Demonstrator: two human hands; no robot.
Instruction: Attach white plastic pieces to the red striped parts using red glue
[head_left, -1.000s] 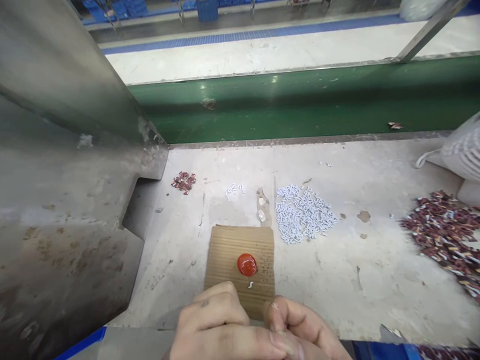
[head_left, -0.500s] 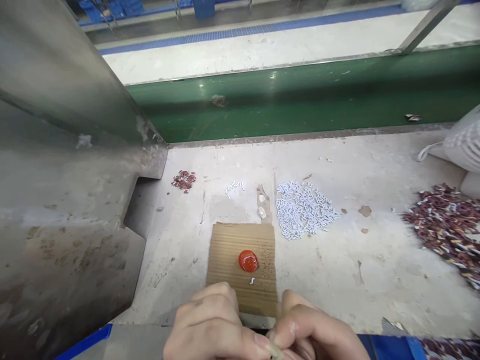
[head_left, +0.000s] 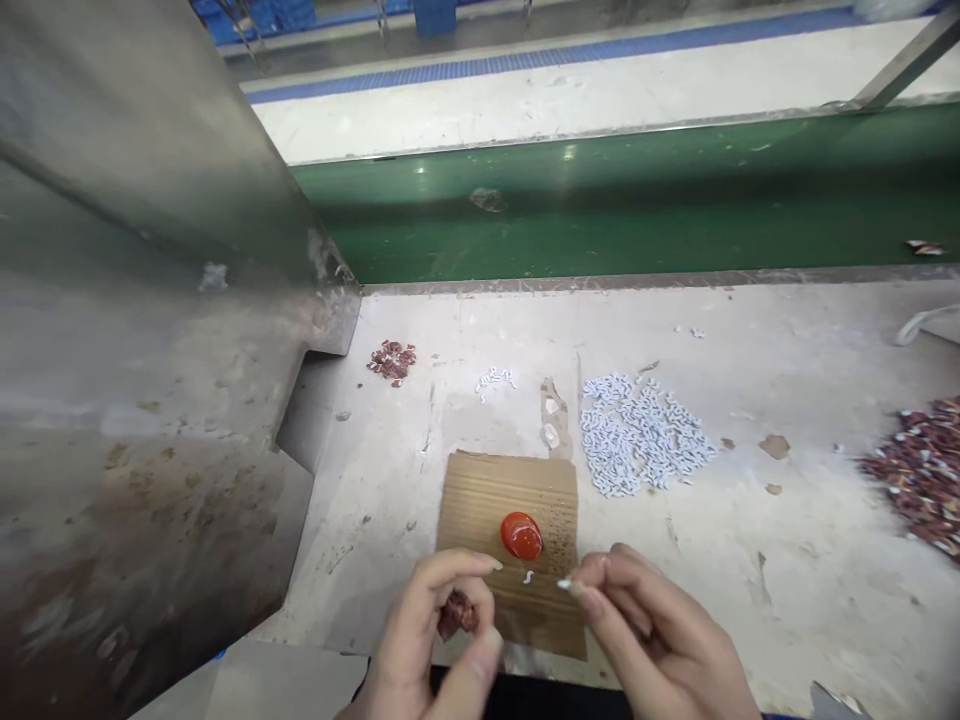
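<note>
My left hand (head_left: 442, 630) is curled round a few small reddish-brown pieces (head_left: 460, 610), with its index finger and thumb apart. Between the thumb and index finger of my right hand (head_left: 645, 630) a small white piece (head_left: 565, 584) is pinched. Both hands are over the near edge of a square of brown cardboard (head_left: 480, 490). On it sits a glossy orange-red round blob or dish (head_left: 521, 536), and just in front lies a small S-shaped white piece (head_left: 528, 577).
White pieces form a large pile (head_left: 637, 435) right of the cardboard and a small group (head_left: 496, 380) behind it. Reddish-brown pieces lie in a small heap (head_left: 391, 361) at left and a big heap (head_left: 919, 475) at right. A metal housing (head_left: 150, 350) bounds the left; a green strip (head_left: 600, 215) runs behind.
My hands were together at the bottom edge and have come apart and moved up. The reddish-brown pieces in my left hand and the white piece in my right now show. The view has shifted left.
</note>
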